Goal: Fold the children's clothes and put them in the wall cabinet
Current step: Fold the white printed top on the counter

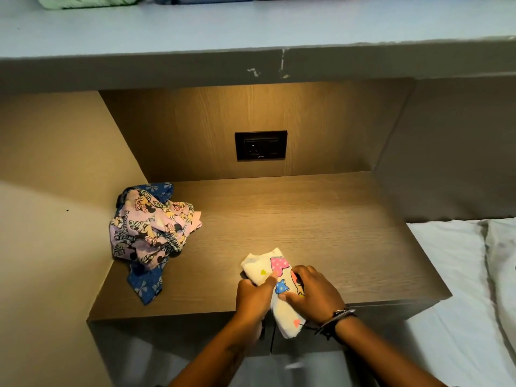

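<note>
A small white children's garment (265, 268) with pink, blue and yellow shapes lies folded near the front edge of the wooden counter (321, 219), its lower end hanging over the edge. My left hand (252, 296) grips its left side. My right hand (312, 293) presses on its right side, with dark bracelets on the wrist. A crumpled pile of pink cartoon-print clothes (152, 229) sits at the counter's left, on top of a blue garment with bows (146, 284).
A black wall socket (261, 146) is set in the back panel. A pale blue shelf (251, 26) runs overhead, with folded clothes (89, 0) on it at the top edge. A white bed sheet (458, 289) lies to the right. Walls close in the left side.
</note>
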The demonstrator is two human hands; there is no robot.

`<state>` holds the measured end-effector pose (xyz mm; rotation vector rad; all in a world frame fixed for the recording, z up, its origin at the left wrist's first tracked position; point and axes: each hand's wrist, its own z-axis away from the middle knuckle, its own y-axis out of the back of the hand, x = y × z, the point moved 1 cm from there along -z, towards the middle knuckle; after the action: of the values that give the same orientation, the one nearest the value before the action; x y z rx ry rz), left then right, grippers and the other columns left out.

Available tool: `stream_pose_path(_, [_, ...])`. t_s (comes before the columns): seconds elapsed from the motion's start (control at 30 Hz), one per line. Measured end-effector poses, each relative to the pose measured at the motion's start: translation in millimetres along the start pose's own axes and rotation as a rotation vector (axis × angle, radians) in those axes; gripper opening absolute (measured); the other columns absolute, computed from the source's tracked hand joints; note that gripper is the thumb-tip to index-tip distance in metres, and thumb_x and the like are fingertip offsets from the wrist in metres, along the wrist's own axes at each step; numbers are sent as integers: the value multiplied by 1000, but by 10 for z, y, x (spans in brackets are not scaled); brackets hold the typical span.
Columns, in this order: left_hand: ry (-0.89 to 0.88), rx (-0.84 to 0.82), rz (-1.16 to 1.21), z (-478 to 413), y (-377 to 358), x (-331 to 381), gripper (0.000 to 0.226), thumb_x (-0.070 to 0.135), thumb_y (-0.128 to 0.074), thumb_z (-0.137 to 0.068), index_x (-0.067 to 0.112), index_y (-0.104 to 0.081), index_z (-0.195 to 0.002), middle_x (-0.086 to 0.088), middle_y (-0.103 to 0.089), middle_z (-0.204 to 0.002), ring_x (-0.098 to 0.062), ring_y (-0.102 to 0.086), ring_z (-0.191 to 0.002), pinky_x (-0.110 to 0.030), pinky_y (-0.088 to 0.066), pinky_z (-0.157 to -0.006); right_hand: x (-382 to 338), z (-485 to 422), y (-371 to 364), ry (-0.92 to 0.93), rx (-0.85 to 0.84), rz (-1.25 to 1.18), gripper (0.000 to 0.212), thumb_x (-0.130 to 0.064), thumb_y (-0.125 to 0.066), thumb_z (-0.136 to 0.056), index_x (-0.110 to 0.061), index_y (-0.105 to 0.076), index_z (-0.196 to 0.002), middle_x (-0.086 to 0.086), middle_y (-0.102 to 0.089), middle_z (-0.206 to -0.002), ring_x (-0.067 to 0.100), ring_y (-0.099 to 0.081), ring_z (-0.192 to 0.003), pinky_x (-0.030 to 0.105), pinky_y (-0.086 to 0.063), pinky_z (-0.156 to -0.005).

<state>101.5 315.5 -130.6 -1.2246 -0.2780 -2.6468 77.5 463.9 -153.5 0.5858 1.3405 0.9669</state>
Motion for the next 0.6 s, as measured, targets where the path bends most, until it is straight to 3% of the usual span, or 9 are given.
stream_pose_path(0.13, [-37,-121,-77,-54,-160,230,28,25,-60,-93,7,-65,-114,-13,-75,-101,-29,-73,-84,-44,-61,-79,73,30,67,-23,-37,-290,51,-49,-75,-67,-32,-52,-109,-10,-59,-83,5,-55,-70,26,-48,-65])
stream_pose_path(0.2, [-58,-214,-79,-29,-246,320,28,28,-55,-97,9,-64,-115,-14,-76,-99,-31,-74,-85,-49,-59,-83,137,64,154,-52,-15,-549,48,-41,-82,-65,-34,-53,-103,-8,-58,-77,1,-53,-62,24,-49,-62])
stream_pose_path(0.27, [-33,-368,34,-13,-373,399,32,32,-50,-99,9,-62,-118,-17,-75,-103,-34,-73,-91,-52,-57,-86,231,90,287,-82,50,-804,56,-31,-86,-64,-27,-54,-109,-4,-66,-89,0,-64,-73,23,-55,-68])
stream_pose_path(0.33, [13,-522,165,18,-539,490,38,36,-46,-100,8,-61,-121,-21,-72,-111,-38,-69,-100,-55,-53,-92,344,88,467,-144,82,-1048,67,-24,-88,-64,-19,-50,-119,4,-71,-105,12,-71,-92,32,-59,-75])
stream_pose_path(0.4, [-1,-605,233,53,-776,567,42,37,-45,-99,7,-60,-124,-22,-69,-117,-40,-66,-107,-55,-51,-96,502,90,689,-174,-15,-1275,64,-20,-86,-66,-11,-52,-120,12,-72,-109,26,-71,-97,36,-59,-74])
stream_pose_path(0.5, [-31,-650,284,100,-1231,637,46,41,-43,-99,8,-58,-127,-21,-68,-121,-37,-66,-109,-52,-52,-96,762,135,1003,-163,-217,-1329,47,-12,-80,-70,-4,-63,-114,17,-72,-110,31,-70,-97,34,-58,-74])
stream_pose_path(0.6, [-7,-671,276,116,-1756,674,50,46,-39,-99,9,-56,-129,-20,-64,-127,-38,-61,-116,-55,-44,-105,1130,137,1240,-260,-83,-1185,49,-10,-81,-68,-3,-63,-113,13,-75,-103,31,-71,-94,38,-58,-75])
